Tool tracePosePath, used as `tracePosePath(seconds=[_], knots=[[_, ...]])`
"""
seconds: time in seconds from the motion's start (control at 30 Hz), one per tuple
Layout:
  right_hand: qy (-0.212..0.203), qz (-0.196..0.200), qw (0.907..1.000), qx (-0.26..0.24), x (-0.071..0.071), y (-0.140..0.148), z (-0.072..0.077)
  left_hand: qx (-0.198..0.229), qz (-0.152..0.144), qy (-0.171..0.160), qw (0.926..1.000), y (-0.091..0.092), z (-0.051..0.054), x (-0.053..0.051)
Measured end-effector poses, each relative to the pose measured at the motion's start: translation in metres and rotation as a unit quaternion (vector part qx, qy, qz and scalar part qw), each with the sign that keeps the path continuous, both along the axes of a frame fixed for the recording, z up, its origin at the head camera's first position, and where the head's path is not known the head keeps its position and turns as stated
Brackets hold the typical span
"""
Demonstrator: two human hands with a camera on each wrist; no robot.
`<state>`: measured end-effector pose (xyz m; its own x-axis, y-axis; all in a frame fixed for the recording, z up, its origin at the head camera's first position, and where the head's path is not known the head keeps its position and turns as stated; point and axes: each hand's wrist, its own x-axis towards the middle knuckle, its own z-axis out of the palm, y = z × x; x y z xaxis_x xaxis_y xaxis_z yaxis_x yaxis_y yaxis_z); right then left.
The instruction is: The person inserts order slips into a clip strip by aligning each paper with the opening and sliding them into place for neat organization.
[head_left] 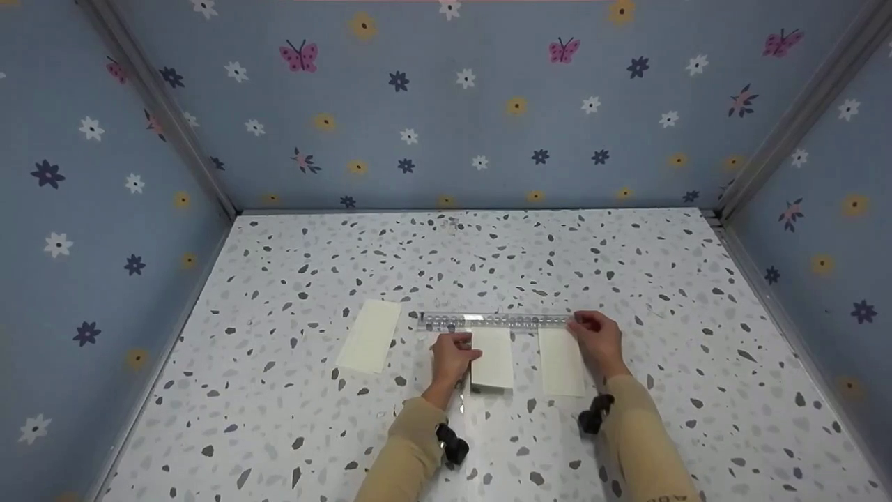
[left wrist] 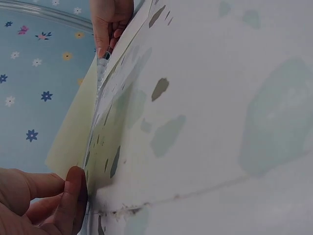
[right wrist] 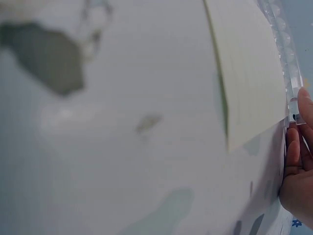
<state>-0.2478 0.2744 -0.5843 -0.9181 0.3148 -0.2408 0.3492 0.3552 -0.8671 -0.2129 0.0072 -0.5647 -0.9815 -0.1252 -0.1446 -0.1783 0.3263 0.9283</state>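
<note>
A clear plastic ruler (head_left: pixel 496 321), with a row of round shapes along it, lies crosswise at the tops of two pale yellow paper pieces. My right hand (head_left: pixel 598 341) holds its right end between thumb and fingers, also visible in the right wrist view at the ruler's end (right wrist: pixel 296 105). Beside the middle paper (head_left: pixel 492 359) is my left hand (head_left: pixel 453 357), pinching that paper's left edge. The paper's near edge stands off the table, with a shadow beneath. In the left wrist view, the paper (left wrist: pixel 76 125) slants up from the fingers (left wrist: pixel 73 188).
The right-hand paper (head_left: pixel 562 362) lies below the ruler, next to my right hand. Another pale yellow paper (head_left: pixel 370 336) lies tilted at left. Flowered blue panels (head_left: pixel 460 104) enclose the speckled white table (head_left: pixel 293 418) at the back and sides.
</note>
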Motion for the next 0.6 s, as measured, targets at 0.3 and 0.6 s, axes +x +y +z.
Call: tracePosePath(seconds=[0.3,0.6], knots=[[0.002,0.0,1.0,-0.004,0.0001,-0.0004,0.0016,0.001,-0.011,-0.005,0.9999,0.0036,0.0,0.0001],[0.033,0.012,0.9994,0.009,0.0018,0.0001,0.0019,0.005,-0.002,0.021,0.9998,0.0084,-0.0001,0.0004]])
